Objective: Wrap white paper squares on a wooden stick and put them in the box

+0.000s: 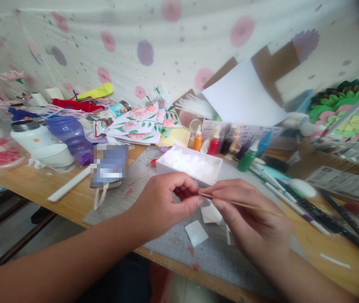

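Left hand (pixel 163 202): bare, no glove, no ring or bracelet visible. Forearm enters from lower left of the frame, uncovered all the way to the frame edge; no sleeve or watch showing.

Right hand (pixel 248 214): also bare, nothing worn on the fingers. Its forearm enters from lower right, uncovered, no cuff in sight. Fingernails short, unpainted as far as the blur allows.
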Demonstrator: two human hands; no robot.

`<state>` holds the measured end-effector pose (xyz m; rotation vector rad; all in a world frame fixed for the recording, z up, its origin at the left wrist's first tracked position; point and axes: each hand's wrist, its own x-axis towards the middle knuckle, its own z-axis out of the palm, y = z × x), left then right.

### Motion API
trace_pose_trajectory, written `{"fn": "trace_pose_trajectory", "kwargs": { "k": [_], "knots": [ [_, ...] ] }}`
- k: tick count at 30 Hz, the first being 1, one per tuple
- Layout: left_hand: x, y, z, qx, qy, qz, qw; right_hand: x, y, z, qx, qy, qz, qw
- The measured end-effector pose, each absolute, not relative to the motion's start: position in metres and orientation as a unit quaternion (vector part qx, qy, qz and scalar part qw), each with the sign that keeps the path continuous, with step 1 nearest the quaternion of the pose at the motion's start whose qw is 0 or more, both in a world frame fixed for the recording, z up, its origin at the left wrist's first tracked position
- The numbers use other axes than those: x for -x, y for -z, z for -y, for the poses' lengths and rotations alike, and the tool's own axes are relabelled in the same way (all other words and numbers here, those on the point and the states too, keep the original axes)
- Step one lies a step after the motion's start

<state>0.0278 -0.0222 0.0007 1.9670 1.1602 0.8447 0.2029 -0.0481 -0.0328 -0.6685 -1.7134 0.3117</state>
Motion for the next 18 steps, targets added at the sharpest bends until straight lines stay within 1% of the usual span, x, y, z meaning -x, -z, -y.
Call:
{"fn": "trace_pose_trajectory", "kwargs": {
  "k": [6,10,14,18],
  "knots": [
    [-0.027,0.004,0.014,-0.734,-0.327,-0.465,0.371,-0.205,0.036,0.042,0.318,-0.110,0.724,0.602],
    [-0.020,0.017,-0.010,-0.656,-0.395,-0.507,0.396,-0.207,0.040,0.034,0.394,-0.082,0.670,0.624],
    [-0.011,0.032,-0.033,-0.616,-0.437,-0.533,0.381,-0.206,0.043,0.028,0.433,-0.124,0.615,0.647],
    [-0.006,0.038,-0.038,-0.620,-0.430,-0.542,0.371,-0.205,0.045,0.028,0.433,-0.176,0.585,0.663]
  ]
}}
